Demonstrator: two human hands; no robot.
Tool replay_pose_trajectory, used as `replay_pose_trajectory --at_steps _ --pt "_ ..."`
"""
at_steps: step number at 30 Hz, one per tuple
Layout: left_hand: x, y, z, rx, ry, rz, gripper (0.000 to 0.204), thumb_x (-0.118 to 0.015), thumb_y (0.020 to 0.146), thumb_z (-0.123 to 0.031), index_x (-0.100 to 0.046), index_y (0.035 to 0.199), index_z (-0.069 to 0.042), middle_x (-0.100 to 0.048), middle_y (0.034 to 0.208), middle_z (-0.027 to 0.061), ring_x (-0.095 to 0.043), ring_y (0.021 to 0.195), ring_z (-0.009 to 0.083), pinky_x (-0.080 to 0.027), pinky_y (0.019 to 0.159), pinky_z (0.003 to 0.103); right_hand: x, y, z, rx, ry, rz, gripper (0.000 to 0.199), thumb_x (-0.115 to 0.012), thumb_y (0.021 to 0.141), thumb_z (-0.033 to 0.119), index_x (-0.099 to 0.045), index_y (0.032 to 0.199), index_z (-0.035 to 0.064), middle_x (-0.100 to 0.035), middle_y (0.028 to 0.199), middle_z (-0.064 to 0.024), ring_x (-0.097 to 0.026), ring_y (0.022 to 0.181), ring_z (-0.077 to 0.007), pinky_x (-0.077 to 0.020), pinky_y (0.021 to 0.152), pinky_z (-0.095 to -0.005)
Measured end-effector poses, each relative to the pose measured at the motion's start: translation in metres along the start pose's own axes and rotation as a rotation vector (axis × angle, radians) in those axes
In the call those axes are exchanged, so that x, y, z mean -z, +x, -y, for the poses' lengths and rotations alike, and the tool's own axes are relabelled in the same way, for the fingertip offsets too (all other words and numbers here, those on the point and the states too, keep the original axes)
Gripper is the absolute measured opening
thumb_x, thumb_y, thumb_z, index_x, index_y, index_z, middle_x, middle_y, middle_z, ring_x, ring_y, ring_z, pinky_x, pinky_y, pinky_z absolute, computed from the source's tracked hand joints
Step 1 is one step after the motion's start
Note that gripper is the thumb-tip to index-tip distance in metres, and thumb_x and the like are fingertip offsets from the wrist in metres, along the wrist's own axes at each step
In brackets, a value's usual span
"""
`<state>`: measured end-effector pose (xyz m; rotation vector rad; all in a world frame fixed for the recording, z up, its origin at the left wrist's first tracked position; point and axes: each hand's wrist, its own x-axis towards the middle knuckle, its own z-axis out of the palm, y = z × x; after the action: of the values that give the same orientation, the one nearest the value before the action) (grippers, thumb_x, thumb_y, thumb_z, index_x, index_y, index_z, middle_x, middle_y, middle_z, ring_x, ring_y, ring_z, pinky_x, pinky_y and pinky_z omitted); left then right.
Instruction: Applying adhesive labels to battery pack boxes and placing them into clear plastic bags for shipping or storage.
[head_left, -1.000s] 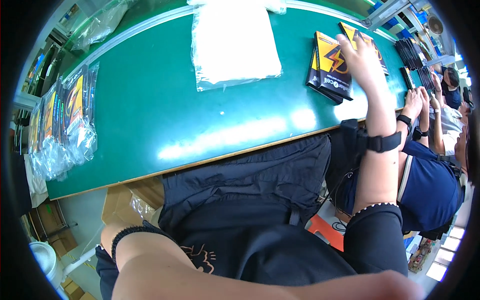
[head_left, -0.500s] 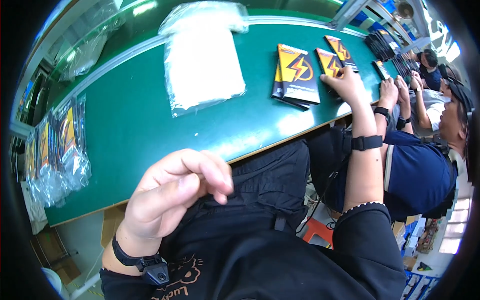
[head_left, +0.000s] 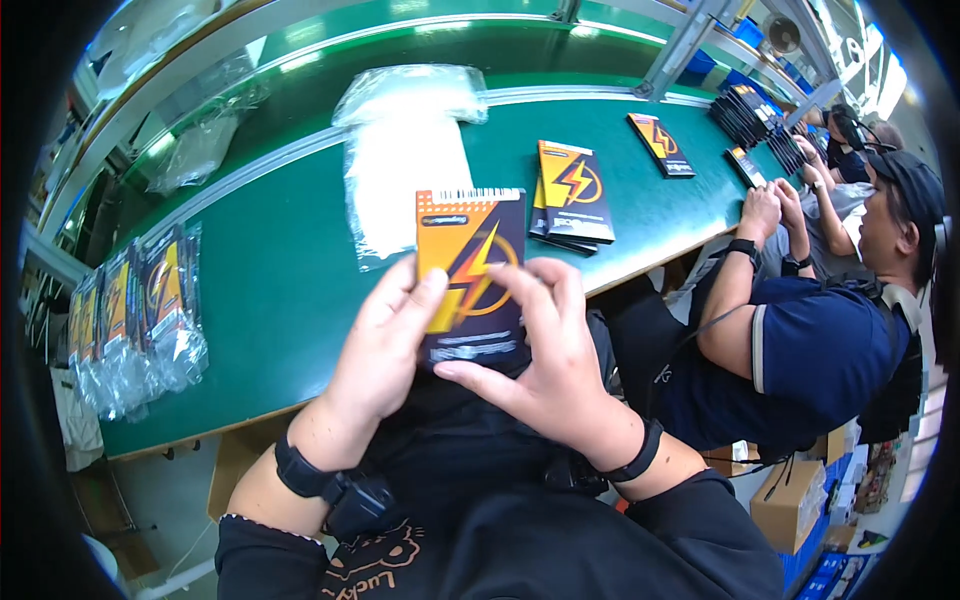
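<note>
A thin black and orange box (head_left: 471, 230) with a yellow lightning bolt is held upright in front of me, above the near edge of the bench. My left hand (head_left: 385, 330) grips its left side, thumb across the front. My right hand (head_left: 560, 350) has its thumb by the lower edge and fingers over the right side; they are slightly blurred. Behind the box lies a pile of clear plastic bags (head_left: 385, 185), partly covered by it. A small stack of similar boxes (head_left: 578, 195) rests to the right, and a single box (head_left: 660, 146) lies farther off.
Several boxes in clear bags (head_left: 160, 290) stand in a row at the left of the green bench (head_left: 270, 300). A co-worker in a navy shirt (head_left: 820, 330) sits close on my right, hands at another box (head_left: 745, 166). Dark box stacks (head_left: 742, 115) stand beyond.
My right hand has brought a box from the right side of the bench to in front of me. My left hand has closed on its left side. The view has shifted slightly.
</note>
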<state>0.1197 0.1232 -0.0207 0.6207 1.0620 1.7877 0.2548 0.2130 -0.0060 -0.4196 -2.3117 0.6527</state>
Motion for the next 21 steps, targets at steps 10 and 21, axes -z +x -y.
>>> replay_pose_trajectory --at_steps 10,21 --pt "0.062 -0.042 -0.023 0.095 0.319 -0.006 0.033 -0.052 0.096 -0.017 -0.051 0.12 0.006 -0.062 0.111 0.0089 -0.058 0.099 0.0116 -0.047 0.088 0.027 0.004 0.004 -0.013 0.057 0.072 -0.072 0.024 -0.072 0.073 0.004 -0.061 0.094 -0.0001 -0.061 0.087 -0.0114 -0.058 0.071 -0.0236 -0.0479 0.063 -0.0317" --pt "0.049 -0.049 -0.025 0.235 0.504 0.129 0.028 -0.053 0.095 -0.019 -0.055 0.111 0.004 -0.063 0.098 0.0057 -0.058 0.089 0.0088 -0.049 0.081 0.025 -0.002 0.008 -0.018 0.211 -0.056 0.238 0.024 -0.073 0.071 0.007 -0.062 0.091 0.0008 -0.059 0.079 -0.0102 -0.059 0.071 -0.0267 -0.0477 0.06 -0.0347"
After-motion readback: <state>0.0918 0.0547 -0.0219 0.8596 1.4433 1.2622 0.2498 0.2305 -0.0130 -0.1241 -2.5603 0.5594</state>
